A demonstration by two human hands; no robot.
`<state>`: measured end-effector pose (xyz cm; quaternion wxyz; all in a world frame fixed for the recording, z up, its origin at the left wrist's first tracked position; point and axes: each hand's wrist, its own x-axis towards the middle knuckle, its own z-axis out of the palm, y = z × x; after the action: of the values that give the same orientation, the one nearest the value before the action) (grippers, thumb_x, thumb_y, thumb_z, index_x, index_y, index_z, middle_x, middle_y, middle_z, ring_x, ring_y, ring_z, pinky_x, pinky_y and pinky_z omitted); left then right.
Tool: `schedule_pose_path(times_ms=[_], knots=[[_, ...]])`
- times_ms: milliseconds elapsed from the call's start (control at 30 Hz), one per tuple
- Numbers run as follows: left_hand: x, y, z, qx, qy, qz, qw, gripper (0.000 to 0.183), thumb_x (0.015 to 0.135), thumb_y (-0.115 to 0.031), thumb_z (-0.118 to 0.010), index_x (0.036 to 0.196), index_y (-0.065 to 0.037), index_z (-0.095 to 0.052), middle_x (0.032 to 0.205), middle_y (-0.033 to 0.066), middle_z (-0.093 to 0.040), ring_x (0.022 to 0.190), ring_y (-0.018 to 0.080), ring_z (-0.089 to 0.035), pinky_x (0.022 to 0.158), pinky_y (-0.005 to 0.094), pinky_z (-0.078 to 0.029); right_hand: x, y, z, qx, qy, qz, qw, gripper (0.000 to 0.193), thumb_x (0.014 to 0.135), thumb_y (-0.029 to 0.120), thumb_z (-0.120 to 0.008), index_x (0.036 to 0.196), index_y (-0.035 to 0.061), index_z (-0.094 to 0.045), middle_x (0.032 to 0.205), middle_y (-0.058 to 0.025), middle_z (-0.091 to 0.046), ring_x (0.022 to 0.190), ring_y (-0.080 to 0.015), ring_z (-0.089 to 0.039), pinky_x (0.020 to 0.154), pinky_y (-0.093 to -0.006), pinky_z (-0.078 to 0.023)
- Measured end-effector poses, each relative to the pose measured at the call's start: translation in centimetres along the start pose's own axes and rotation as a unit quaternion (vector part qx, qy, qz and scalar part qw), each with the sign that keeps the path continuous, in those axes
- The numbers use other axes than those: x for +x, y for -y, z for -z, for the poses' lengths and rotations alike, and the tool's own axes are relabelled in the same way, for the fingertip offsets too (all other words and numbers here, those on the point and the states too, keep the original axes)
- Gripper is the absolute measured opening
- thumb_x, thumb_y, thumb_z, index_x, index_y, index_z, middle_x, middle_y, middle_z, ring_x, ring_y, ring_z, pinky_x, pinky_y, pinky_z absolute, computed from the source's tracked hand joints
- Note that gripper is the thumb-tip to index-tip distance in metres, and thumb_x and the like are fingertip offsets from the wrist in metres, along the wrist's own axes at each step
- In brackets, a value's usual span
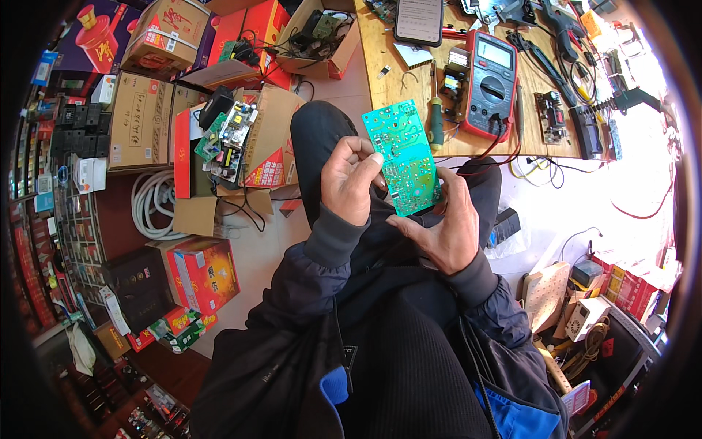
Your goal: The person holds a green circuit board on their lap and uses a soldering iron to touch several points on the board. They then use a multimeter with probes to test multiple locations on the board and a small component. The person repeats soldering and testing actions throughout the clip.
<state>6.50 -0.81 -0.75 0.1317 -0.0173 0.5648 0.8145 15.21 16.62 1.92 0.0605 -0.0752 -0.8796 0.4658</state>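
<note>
A green printed circuit board [403, 157] is held up over my lap, its solder side facing me and its long side nearly upright. My left hand [349, 183] pinches its left edge, the thumb on the face and the other fingers behind. Around the lower right corner curls my right hand [447, 228], index finger along the right edge and thumb by the bottom edge; its other fingers are mostly hidden. Just beyond the board, a screwdriver [436, 121] with a green handle and a red-and-grey multimeter [491, 88] lie on the wooden table.
The wooden table [387, 80] carries a phone [418, 22], a soldering iron stand [621, 102] and several cables. On the left, an open carton [267, 139] holds circuit boards, near a coil of white hose [152, 208]. Boxes and tools crowd the lower right.
</note>
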Motion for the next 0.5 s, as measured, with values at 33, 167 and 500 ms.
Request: schedule_pose_path(times_ms=[33,167,500], knots=[[0.0,0.0,0.0,0.0,0.0,-0.001,1.0,0.012,0.102,-0.005,-0.065,0.113,-0.002,-0.061,0.093,0.0036,-0.064,0.074,0.011,-0.062,0.07,0.0267,-0.054,0.0,0.0,0.0,-0.001,0.001,-0.001,1.0,0.094,0.069,0.034,-0.104,0.141,0.0014,-0.054,0.104,-0.0115,-0.065,0.081,-0.022,-0.061,0.074,-0.0348,-0.054],[0.1,0.0,0.1,-0.003,-0.001,0.001,1.0,0.012,0.102,-0.005,-0.066,0.113,-0.002,-0.061,0.093,0.0037,-0.064,0.074,0.011,-0.062,0.07,0.0264,-0.054,0.0,-0.1,-0.2,-0.005,-0.003,0.004,1.0,0.095,0.069,0.035,-0.104,0.142,0.0015,-0.054,0.105,-0.0117,-0.065,0.082,-0.0221,-0.062,0.074,-0.0349,-0.054],[1.9,0.3,0.9,-0.008,-0.008,0.007,1.0,0.012,0.102,-0.006,-0.067,0.111,-0.001,-0.062,0.09,0.0037,-0.064,0.073,0.0114,-0.061,0.069,0.026,-0.053,0.9,0.5,-0.5,-0.036,0.011,-0.012,0.999,0.097,0.07,0.042,-0.101,0.142,-0.0005,-0.051,0.121,-0.0192,-0.066,0.106,-0.0376,-0.07,0.089,-0.0451,-0.059]])
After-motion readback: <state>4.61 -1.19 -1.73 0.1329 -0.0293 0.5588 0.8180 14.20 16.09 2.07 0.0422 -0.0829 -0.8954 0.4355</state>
